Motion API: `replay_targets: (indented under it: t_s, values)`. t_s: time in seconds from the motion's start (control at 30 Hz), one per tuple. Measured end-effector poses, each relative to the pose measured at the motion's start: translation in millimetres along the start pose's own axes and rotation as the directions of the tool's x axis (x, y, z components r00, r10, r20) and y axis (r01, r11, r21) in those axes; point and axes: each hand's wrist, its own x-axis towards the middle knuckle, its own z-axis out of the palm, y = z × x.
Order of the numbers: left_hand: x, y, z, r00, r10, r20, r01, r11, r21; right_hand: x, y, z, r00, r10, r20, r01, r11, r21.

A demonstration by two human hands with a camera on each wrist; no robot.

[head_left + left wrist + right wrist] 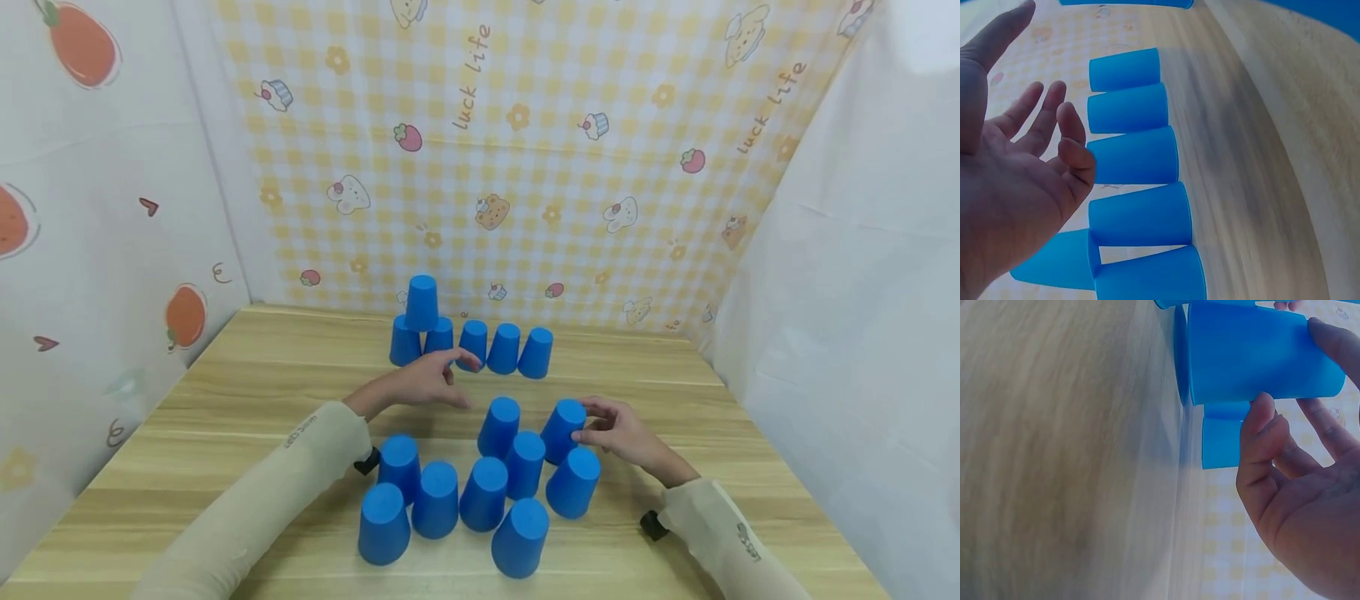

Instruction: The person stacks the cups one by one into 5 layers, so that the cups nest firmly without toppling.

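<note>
With my right hand (622, 433) I hold one cup (562, 427) between thumb and fingers, more cups (483, 496) standing left of this grip, and my left hand (420, 383), fingers apart, is near the farther row (504, 348).

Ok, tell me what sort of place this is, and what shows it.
Probably a makeshift tabletop booth indoors: a wood-grain table has a yellow-checked cloth hanging behind it and white cloths at both sides.
</note>
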Motion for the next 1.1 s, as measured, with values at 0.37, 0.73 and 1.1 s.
replay_targets:
  t_s: [0.37,0.73,1.1]
  values:
    - [4.6,5.5,11.3,0.991,0.05,0.125,-0.053,0.998,0.02,1.2,-2,1,1.0,0.023,-0.009,-0.023,1.0,0.02]
    - [15.0,11.7,19.0,0.98,0.066,0.189,-0.071,0.997,0.021,0.2,-1,1,1.0,0.02,-0.016,-0.019,1.0,0.012]
    - [16.7,14.7,25.1,0.981,0.067,0.182,-0.08,0.994,0.068,-1.4,1,-1,0.999,0.03,-0.024,-0.029,1.0,0.011]
